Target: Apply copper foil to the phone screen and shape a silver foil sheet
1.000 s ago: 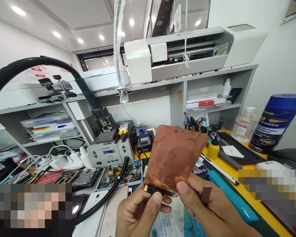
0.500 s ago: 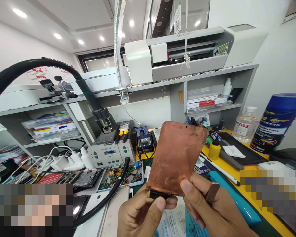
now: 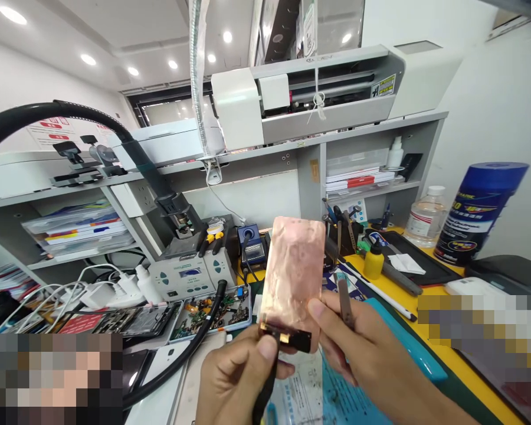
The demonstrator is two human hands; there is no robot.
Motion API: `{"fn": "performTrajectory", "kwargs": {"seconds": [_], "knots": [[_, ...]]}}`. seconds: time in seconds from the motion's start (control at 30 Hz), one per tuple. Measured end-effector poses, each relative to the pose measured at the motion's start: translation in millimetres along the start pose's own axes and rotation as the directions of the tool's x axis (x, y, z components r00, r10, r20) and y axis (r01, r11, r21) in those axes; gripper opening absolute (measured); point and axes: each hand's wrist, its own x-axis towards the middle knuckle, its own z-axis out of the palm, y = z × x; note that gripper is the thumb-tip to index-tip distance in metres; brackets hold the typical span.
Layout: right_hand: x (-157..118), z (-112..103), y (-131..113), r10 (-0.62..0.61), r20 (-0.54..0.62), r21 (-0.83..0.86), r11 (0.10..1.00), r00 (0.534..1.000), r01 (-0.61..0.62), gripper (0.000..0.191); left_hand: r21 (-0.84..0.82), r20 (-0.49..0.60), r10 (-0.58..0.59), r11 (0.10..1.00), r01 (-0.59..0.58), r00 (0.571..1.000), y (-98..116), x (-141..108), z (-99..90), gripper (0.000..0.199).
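Observation:
A phone display panel [image 3: 293,265], copper-coloured on the side facing me, is held up in front of me. My left hand [image 3: 241,366] grips its lower left corner, the thumb pressing on the black flex cable [image 3: 294,337] with gold contacts at the bottom edge. A dark strip of the cable hangs down past that thumb. My right hand [image 3: 358,339] pinches the panel's lower right edge between thumb and fingers. Between the fingers of this same hand a flat grey metal tool [image 3: 344,302] sticks upward; its exact kind I cannot make out.
A tray of small circuit parts [image 3: 212,313] lies left of the hands, crossed by a black hose [image 3: 199,348]. Behind it stands a rework station [image 3: 192,274]. To the right are a yellow bottle [image 3: 373,262], a turquoise tool [image 3: 407,342] and a blue spray can [image 3: 480,212].
The panel has turned more upright, its copper side now catching light and the flex cable at its bottom showing more. The grey tool now shows longer in the right hand. The view has shifted slightly.

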Motion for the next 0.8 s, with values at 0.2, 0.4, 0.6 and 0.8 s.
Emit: {"fn": "performTrajectory", "kwargs": {"seconds": [0.2,0.4,0.6,0.8], "knots": [[7,-6,-6,0.217,0.068,0.231,0.946,0.974,-0.227,0.041,-0.262,-0.043,-0.194,0.949,0.177,0.98,5,4,-5.3,0.026],[8,-6,-5,0.255,0.125,0.236,0.931,0.959,-0.278,0.047,-0.129,0.071,-0.24,0.96,0.248,0.968,4,4,-1.2,0.033],[5,-8,-4,0.199,0.148,0.233,0.945,0.969,-0.229,0.048,-0.046,0.075,-0.137,0.989,0.141,0.988,1,0,0.2,0.032],[-2,-8,-9,-0.081,0.02,0.011,0.997,0.996,0.081,0.044,0.102,-0.002,0.155,0.983,-0.154,0.988,1,-5,7.6,0.017]]}}
